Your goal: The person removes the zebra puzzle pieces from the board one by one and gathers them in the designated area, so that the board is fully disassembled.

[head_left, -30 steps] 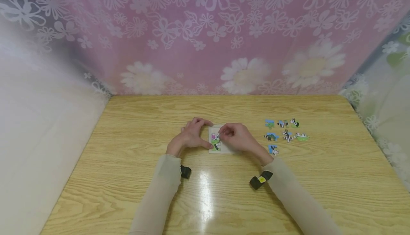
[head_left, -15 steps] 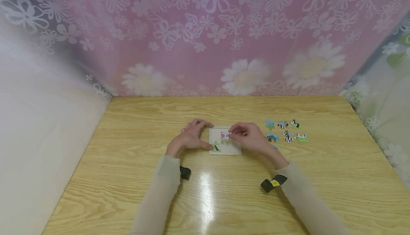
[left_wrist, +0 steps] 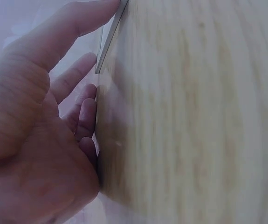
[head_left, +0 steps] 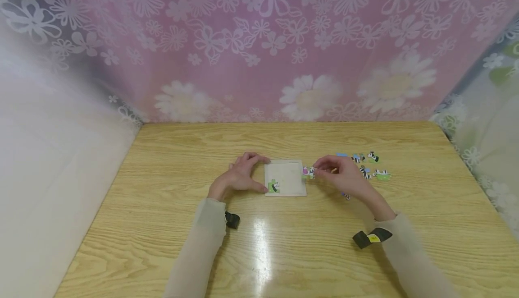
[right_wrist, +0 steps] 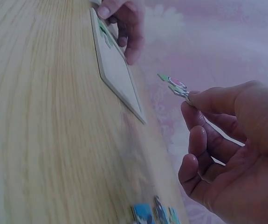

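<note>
A puzzle piece (head_left: pixel 308 172) with pink, white and green print is pinched between the thumb and forefinger of my right hand (head_left: pixel 344 176), just off the tray's right side. The right wrist view shows the piece (right_wrist: pixel 176 85) lifted off the table. Beside the left edge of the light square puzzle tray (head_left: pixel 289 162), my left hand (head_left: pixel 241 174) has thumb and forefinger spread, touching its two left corners. In the tray's lower left corner lies a green piece (head_left: pixel 274 186). The left wrist view shows the thumb (left_wrist: pixel 64 35) against the tray's edge (left_wrist: pixel 109 44).
Several loose puzzle pieces (head_left: pixel 382 174) lie on the wooden table (head_left: pixel 182 153) to the right, partly hidden by my right hand. A pink flowered curtain (head_left: pixel 243 63) hangs behind the table's far edge.
My right hand has lifted the pink and white puzzle piece from the tray's left side and carried it right, past the tray's right edge. The left hand has stayed in place.
</note>
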`<act>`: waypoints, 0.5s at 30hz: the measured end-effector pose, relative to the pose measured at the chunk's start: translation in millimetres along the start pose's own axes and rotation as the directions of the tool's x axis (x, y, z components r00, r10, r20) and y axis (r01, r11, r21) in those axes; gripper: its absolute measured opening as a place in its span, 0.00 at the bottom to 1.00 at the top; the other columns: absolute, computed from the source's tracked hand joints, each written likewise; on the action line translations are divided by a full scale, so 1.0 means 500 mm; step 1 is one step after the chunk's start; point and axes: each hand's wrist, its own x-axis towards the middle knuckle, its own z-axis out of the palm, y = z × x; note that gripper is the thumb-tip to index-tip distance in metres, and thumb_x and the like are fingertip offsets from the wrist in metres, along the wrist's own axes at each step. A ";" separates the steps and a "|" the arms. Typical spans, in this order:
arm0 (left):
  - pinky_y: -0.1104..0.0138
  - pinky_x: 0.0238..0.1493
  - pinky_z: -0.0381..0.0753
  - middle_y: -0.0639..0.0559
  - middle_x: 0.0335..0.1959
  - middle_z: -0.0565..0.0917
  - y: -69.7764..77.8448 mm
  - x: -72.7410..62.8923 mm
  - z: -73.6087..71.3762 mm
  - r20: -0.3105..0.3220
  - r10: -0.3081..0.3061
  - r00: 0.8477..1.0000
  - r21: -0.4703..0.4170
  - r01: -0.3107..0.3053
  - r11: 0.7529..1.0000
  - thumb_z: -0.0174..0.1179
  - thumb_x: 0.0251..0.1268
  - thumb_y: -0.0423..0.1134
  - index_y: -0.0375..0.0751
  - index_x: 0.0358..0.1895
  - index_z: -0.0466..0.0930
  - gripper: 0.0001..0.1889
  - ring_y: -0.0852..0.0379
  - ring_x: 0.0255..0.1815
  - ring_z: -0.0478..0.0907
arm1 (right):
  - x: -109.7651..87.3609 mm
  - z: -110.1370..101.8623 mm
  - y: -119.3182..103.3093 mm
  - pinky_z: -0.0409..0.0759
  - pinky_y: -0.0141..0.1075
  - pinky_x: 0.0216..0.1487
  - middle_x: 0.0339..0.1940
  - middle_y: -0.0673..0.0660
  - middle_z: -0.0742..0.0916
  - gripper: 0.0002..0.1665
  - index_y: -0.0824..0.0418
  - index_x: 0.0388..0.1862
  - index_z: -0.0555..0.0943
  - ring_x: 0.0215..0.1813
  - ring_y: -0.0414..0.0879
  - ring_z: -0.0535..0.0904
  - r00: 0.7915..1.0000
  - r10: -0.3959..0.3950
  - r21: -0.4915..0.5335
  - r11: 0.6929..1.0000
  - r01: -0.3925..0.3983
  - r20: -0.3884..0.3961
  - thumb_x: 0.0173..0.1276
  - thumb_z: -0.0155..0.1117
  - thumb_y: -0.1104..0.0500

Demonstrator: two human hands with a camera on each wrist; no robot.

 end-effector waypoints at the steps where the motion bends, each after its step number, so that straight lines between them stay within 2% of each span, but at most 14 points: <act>1: 0.39 0.70 0.54 0.53 0.74 0.62 0.001 -0.001 0.000 0.002 -0.001 1.000 -0.001 0.001 1.000 0.80 0.49 0.53 0.64 0.71 0.71 0.42 0.43 0.73 0.59 | -0.005 -0.007 0.002 0.80 0.33 0.41 0.41 0.54 0.89 0.10 0.55 0.48 0.86 0.42 0.43 0.82 1.000 -0.002 -0.006 1.000 0.002 -0.001 0.74 0.67 0.52; 9: 0.41 0.69 0.54 0.54 0.73 0.63 0.004 -0.002 0.000 0.000 -0.012 1.000 -0.012 0.012 1.000 0.80 0.49 0.51 0.64 0.70 0.72 0.42 0.44 0.73 0.60 | -0.040 -0.045 0.031 0.81 0.33 0.39 0.40 0.55 0.89 0.09 0.55 0.48 0.86 0.40 0.41 0.83 1.000 -0.007 -0.034 0.999 0.006 -0.019 0.75 0.66 0.53; 15: 0.45 0.65 0.55 0.54 0.74 0.62 0.005 -0.002 -0.001 0.006 -0.005 1.000 0.000 0.005 1.000 0.80 0.50 0.52 0.64 0.70 0.71 0.41 0.44 0.73 0.60 | -0.065 -0.069 0.051 0.80 0.32 0.37 0.38 0.52 0.89 0.07 0.54 0.46 0.86 0.38 0.38 0.83 0.999 -0.030 -0.079 0.997 0.027 -0.036 0.74 0.67 0.55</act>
